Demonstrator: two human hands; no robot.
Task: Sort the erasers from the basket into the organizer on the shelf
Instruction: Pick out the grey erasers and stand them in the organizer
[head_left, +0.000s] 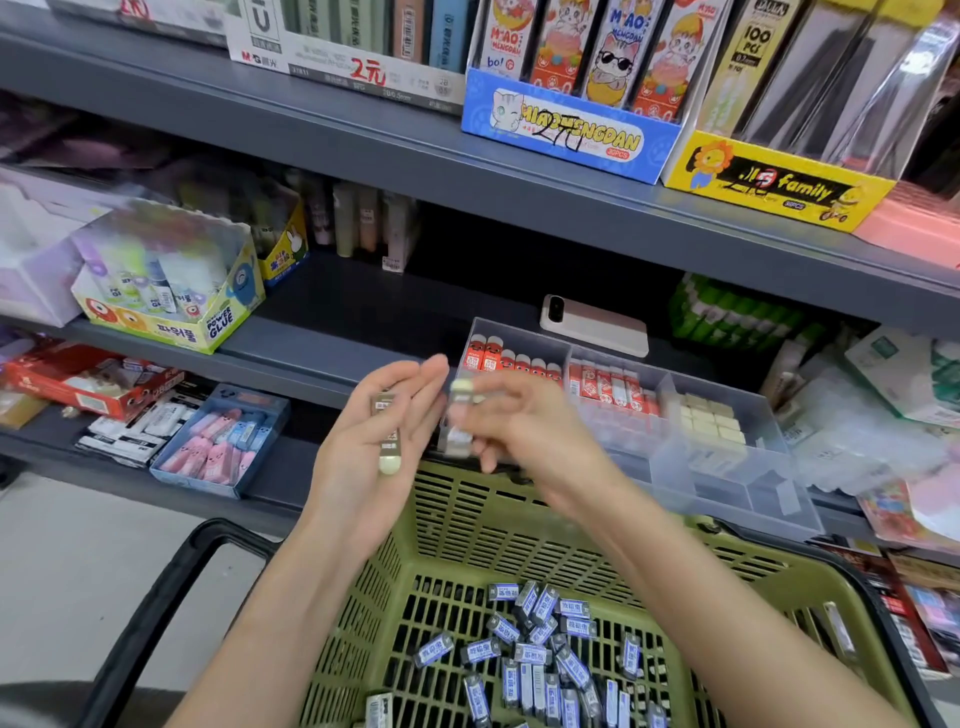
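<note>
Blurring smears right hand (511, 415), pinching erasers (461, 410); left hand (358, 452) flat, uncurled, pale eraser (387, 441) on palm.

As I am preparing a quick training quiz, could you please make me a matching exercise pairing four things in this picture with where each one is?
Things:
1 phone
2 blue-labelled erasers
3 cream erasers
4 grey-sleeved eraser

Places:
a in the green basket
b on the palm of the left hand
c on the shelf behind the organizer
d in a compartment of the organizer

Pairs: 1-c; 2-a; 3-d; 4-b
</note>
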